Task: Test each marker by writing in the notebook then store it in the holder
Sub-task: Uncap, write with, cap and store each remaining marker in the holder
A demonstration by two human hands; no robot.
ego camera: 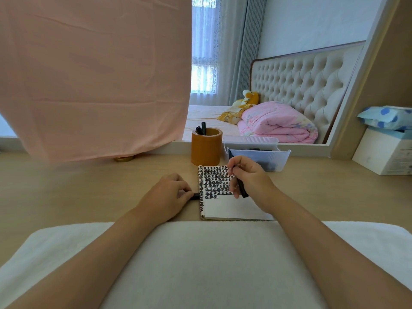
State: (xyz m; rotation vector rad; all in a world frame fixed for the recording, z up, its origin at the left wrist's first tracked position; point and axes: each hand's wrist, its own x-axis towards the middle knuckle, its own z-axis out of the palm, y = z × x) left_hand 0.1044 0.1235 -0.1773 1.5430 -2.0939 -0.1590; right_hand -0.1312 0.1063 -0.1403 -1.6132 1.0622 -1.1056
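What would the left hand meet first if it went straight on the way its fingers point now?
Most likely the notebook. The left hand points to the right, and the small black piece it pinches, perhaps a marker cap, reaches the notebook's left edge, though contact is unclear.

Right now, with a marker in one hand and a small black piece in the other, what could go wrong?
1. The right hand holds the marker over the notebook; its side could smear any ink still wet.
2. The left hand pinches a black piece, probably the cap, at the notebook's edge; dropped, it might roll across the desk.
3. The brown holder stands close behind the notebook, so a hasty reach might tip it.
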